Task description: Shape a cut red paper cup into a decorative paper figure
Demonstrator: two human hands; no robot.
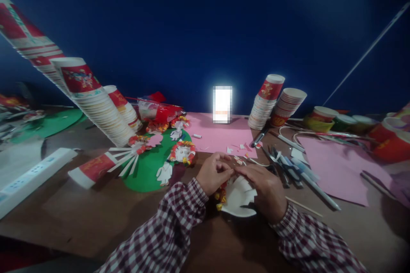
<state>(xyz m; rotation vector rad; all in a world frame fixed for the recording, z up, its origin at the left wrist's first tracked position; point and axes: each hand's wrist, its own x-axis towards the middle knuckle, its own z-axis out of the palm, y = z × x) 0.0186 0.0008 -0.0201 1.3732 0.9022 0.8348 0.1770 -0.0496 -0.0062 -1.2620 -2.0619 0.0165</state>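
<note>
Low over the near middle of the table is a paper cup [237, 198] cut into strips, its white inside facing up. Some strips on its left side are folded into small red and yellow curls. My left hand [213, 175] has thumb and fingertips pinched together at the far edge of the cup. From the other side my right hand [267, 187] curves over the cup, its fingertips meeting those of the left. The strip between the fingertips is mostly hidden.
Left, a green sheet [144, 181] holds paper figures and curled rings, beside a strip-cut cup [96, 168] and tall cup stacks [92, 98]. A power strip [32, 177] lies far left. Pink paper [221, 132] with scraps lies ahead; pens [297, 168] and more cups [267, 100] stand right.
</note>
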